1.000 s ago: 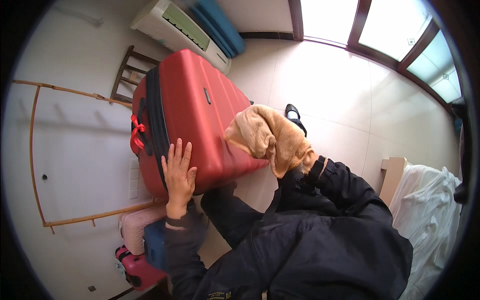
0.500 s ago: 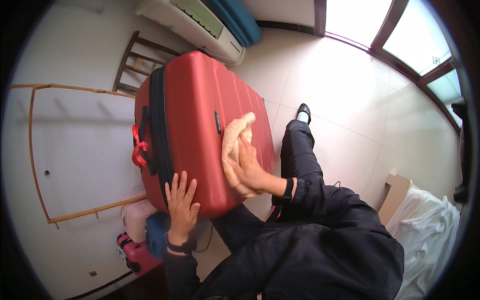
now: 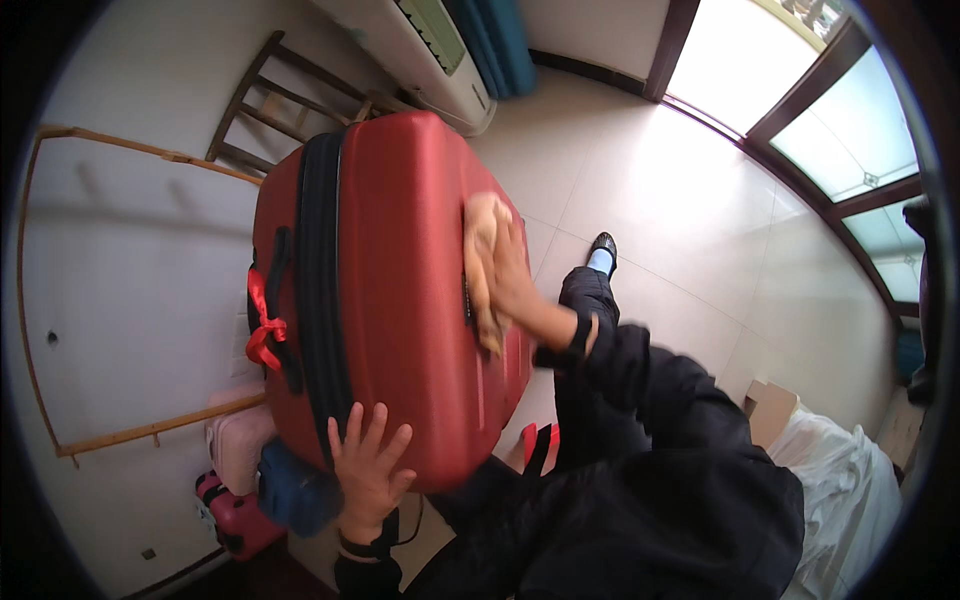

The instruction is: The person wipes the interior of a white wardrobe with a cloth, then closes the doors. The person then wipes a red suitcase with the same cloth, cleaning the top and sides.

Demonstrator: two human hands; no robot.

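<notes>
A large red hard-shell suitcase [image 3: 400, 270] stands in front of me, a black zip band running along its side. On its left side a black handle [image 3: 284, 300] carries a tied red ribbon [image 3: 264, 325]. My left hand [image 3: 368, 468] rests on the near edge of the case with fingers spread. My right hand [image 3: 520, 280] presses a tan cloth [image 3: 484, 262] against the ribbed right face; its fingers are partly hidden behind the cloth and slightly blurred.
Behind the case are a wooden chair [image 3: 290, 105] and a white air cooler [image 3: 440, 60]. Pink [image 3: 240, 445] and blue [image 3: 295, 490] bags stand at the lower left by the wall. White plastic sheeting [image 3: 835, 490] covers something at the right. Glazed doors [image 3: 840, 140] line the far right.
My right hand has moved the cloth up along the suitcase's right face. The suitcase appears tilted or turned a little, and my left hand sits slightly lower in view.
</notes>
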